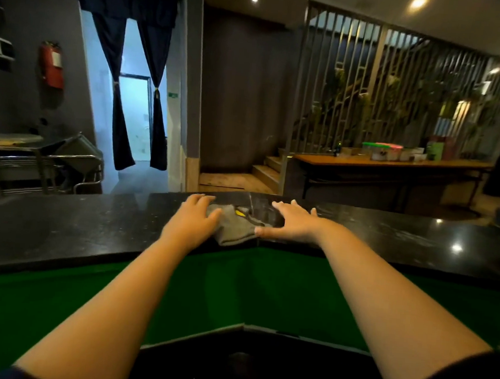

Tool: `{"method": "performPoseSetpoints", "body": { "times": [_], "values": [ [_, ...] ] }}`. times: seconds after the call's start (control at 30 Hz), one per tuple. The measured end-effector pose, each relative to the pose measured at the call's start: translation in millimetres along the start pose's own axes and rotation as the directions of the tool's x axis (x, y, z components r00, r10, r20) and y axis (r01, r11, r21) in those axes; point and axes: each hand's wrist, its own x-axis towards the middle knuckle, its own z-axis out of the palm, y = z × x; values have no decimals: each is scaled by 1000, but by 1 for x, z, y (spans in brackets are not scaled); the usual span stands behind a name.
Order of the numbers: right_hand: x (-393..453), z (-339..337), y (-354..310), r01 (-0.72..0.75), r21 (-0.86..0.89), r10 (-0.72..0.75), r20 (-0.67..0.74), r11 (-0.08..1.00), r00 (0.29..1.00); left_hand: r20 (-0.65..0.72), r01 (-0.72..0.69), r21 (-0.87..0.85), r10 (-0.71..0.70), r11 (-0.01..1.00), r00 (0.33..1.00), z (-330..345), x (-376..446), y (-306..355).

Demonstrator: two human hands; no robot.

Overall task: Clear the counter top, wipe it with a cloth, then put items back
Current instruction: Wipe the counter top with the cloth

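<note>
Two hands are out ahead of me on the dark worktop [60, 228], with the grey cloth [235, 227] lying between them near the corner where the two runs of stone meet. My left hand [194, 215] lies flat with the fingers spread, its thumb side resting on the cloth's left edge; it presses rather than grips. My right hand [292, 222] is also splayed flat, palm down, its thumb just touching the cloth's right edge, holding nothing. So the cloth sits directly inboard of both hands, a touch nearer the left one, which covers more of it. The cloth is bunched, with its longer side running from the far edge of the worktop back toward me, and a small yellow mark shows on its upper part.

The stone around the hands carries no items that I can see, so I judge the clearing done and the wiping in hand. Faint streaks show on the surface to the right of the corner. The next stroke, I reckon, turns on the left hand dragging the cloth sideways along the worktop while the right steadies or lifts clear.
</note>
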Motion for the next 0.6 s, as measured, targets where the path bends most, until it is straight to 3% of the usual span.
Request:
{"method": "performPoseSetpoints", "body": {
  "times": [0.07,0.13,0.2,0.3,0.6],
  "values": [
    [-3,5,21,-51,-79,58,91,996,994,126,-58,113,43,992,991,30,7,41],
    [4,6,31,-62,-144,82,141,988,987,228,-16,334,-64,942,972,50,21,60],
    [16,3,33,-36,-186,70,178,982,982,254,74,415,-193,907,948,54,42,56],
    [31,4,37,13,-182,29,227,983,974,292,137,412,-272,901,917,53,80,36],
    [35,20,53,86,-73,-77,115,994,990,432,213,280,-322,936,842,59,208,0]
  ]
}}
